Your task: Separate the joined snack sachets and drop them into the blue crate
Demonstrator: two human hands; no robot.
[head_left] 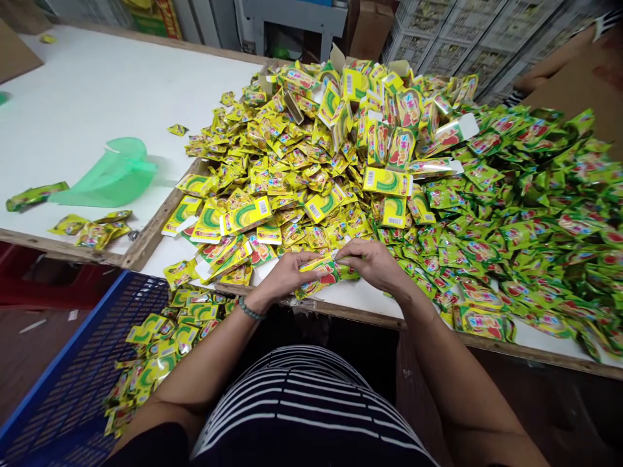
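Observation:
Just above the table's front edge, my left hand (286, 275) grips a small yellow and green candy box (317, 275) with watermelon pictures. The box lies on its side, its right end toward my right hand (374, 263). Those right fingers are pinched together at that end, on a green candy packet (349, 270); how far it sits inside the box is hidden by the fingers. Beyond my hands spreads a heap of yellow candy packets (277, 175). To the right lies a large pile of green candy packets (516, 214). More printed boxes (247, 216) lie among the yellow packets.
A blue plastic crate (73, 370) below the table at left holds several filled boxes. A translucent green scoop (109, 175) rests on the white table (87, 78) behind a wooden strip (160, 227). Stacked grey crates (448, 32) and another person's arm (559, 65) are at the back right.

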